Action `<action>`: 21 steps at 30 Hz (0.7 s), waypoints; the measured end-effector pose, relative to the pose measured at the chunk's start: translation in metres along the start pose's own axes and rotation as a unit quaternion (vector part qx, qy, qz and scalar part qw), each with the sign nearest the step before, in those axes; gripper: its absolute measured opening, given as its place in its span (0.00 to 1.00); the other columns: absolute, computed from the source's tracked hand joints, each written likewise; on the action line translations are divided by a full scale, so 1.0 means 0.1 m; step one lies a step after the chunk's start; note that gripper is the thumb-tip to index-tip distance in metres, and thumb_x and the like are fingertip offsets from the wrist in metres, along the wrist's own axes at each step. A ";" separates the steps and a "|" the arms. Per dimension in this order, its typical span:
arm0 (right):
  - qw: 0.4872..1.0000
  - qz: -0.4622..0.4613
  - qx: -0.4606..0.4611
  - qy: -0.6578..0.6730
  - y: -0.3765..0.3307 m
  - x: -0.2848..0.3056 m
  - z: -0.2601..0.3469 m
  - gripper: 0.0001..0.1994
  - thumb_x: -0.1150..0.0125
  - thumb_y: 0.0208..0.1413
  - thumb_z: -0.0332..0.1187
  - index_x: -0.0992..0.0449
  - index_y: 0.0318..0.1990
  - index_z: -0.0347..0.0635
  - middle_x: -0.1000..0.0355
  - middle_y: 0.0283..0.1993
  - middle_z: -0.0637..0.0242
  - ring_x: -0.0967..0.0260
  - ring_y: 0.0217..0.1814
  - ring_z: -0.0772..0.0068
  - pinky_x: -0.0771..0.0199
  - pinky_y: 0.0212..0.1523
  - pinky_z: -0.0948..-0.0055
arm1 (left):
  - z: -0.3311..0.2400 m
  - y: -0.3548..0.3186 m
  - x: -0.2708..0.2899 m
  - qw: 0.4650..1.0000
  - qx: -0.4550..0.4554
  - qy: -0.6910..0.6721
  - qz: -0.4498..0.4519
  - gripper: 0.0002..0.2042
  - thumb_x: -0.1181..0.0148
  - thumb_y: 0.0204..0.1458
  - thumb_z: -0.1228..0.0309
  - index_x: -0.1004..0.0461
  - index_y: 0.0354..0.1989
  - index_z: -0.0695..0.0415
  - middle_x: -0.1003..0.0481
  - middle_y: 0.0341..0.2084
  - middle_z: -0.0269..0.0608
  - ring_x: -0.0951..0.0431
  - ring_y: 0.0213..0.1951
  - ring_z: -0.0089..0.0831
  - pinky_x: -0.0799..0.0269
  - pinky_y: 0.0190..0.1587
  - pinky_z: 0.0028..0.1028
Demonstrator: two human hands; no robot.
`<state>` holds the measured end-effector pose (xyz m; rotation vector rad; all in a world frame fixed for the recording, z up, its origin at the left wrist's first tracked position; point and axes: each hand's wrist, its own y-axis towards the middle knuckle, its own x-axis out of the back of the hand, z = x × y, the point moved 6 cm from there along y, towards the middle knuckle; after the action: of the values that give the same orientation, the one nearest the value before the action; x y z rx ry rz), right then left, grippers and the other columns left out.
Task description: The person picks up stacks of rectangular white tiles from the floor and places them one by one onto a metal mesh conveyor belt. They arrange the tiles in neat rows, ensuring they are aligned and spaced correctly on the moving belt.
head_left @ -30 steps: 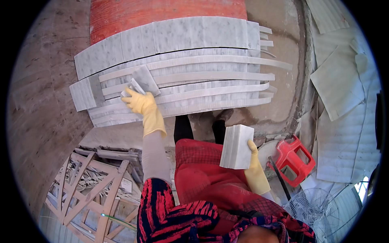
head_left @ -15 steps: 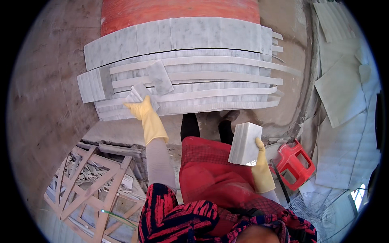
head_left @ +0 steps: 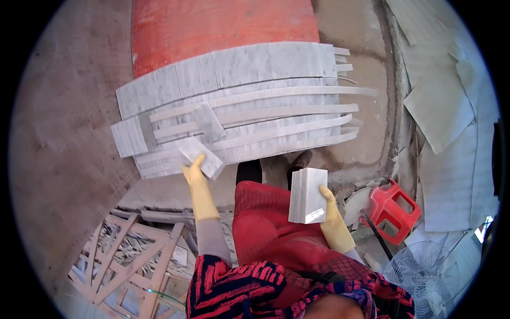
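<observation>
Concrete floor, brownish, rough, fills left side. Big orange-red curved surface at top, smooth, drum-like. Laid over its lower edge: rows of grey-white veined marble tiles, rectangular, flat, butted edge to edge in an arc; below them long thin curved marble strips w/ gaps between. One loose small marble tile lies tilted across the strips.

Right side: large pale grey slab offcuts, flat, overlapping on the floor. Lower left: wooden pallet frame, pale slats w/ diagonal braces. Lower right: red plastic stool, tipped on its side; round wire fan guard near it.

Person in red apron, red/navy striped sleeves, seen from above.

Left hand: yellow rubber glove, arm stretched fwd & up, fingers pinching a small rectangular marble tile by its near edge; tile held tilted, at lower-left edge of the strip layout, over it or just touching, can't tell which.

Right hand: yellow glove, elbow bent, held close to body over the apron, closed around the side of a stack of white marble tiles, upright, edges toward camera, thumb on the right face.
</observation>
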<state>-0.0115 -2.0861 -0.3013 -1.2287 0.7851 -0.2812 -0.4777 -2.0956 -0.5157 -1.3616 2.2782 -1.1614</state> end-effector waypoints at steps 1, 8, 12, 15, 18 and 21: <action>1.000 0.006 0.001 0.020 -0.05 0.03 -0.01 0.36 0.26 0.60 0.48 0.29 0.72 0.42 0.21 0.65 0.58 0.21 0.64 0.56 0.20 0.66 0.52 | 0.02 -0.20 -0.12 0.998 0.024 -0.030 0.053 0.45 0.23 0.43 0.83 0.38 0.73 0.65 0.24 0.61 0.55 0.19 0.59 0.53 0.19 0.60 0.50; 0.981 0.108 0.089 0.131 -0.65 0.67 0.26 0.38 0.24 0.56 0.50 0.27 0.71 0.42 0.21 0.64 0.57 0.21 0.63 0.54 0.21 0.66 0.49 | 0.30 -1.99 -1.04 0.913 0.193 -0.082 0.350 0.35 0.28 0.48 0.71 0.29 0.69 0.60 0.20 0.58 0.51 0.17 0.56 0.53 0.18 0.61 0.54; 0.958 0.135 0.182 0.173 -1.19 1.24 0.59 0.38 0.24 0.57 0.53 0.27 0.71 0.42 0.22 0.66 0.56 0.23 0.65 0.53 0.23 0.68 0.47 | 0.39 -3.23 -1.68 0.826 0.261 -0.058 0.496 0.40 0.26 0.43 0.67 0.30 0.70 0.61 0.19 0.59 0.52 0.18 0.59 0.54 0.21 0.64 0.54; 0.929 0.152 0.257 0.219 -1.64 1.73 0.87 0.40 0.25 0.57 0.54 0.29 0.72 0.43 0.22 0.66 0.57 0.23 0.66 0.53 0.24 0.69 0.46 | 0.48 -4.31 -2.14 0.748 0.307 -0.020 0.587 0.45 0.24 0.41 0.62 0.32 0.72 0.61 0.20 0.58 0.53 0.18 0.57 0.54 0.20 0.62 0.53; 0.906 0.171 0.300 0.244 -2.02 2.32 1.28 0.42 0.26 0.57 0.57 0.30 0.73 0.44 0.23 0.67 0.58 0.24 0.67 0.54 0.25 0.70 0.48 | 0.63 -5.47 -2.53 0.667 0.323 -0.011 0.672 0.50 0.21 0.39 0.55 0.34 0.74 0.59 0.20 0.55 0.54 0.17 0.54 0.52 0.18 0.59 0.52; 0.880 0.207 0.351 0.246 -2.35 2.87 1.56 0.45 0.31 0.59 0.62 0.35 0.77 0.46 0.29 0.73 0.58 0.29 0.72 0.54 0.29 0.73 0.48 | 0.85 -6.50 -2.78 0.653 0.308 0.011 0.692 0.60 0.18 0.33 0.44 0.39 0.78 0.55 0.21 0.48 0.52 0.17 0.47 0.47 0.16 0.51 0.48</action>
<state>0.3467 -2.2213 -0.1774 -0.2770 1.2222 -0.4821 0.1290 -2.0707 -0.1442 0.6731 1.7273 -1.0230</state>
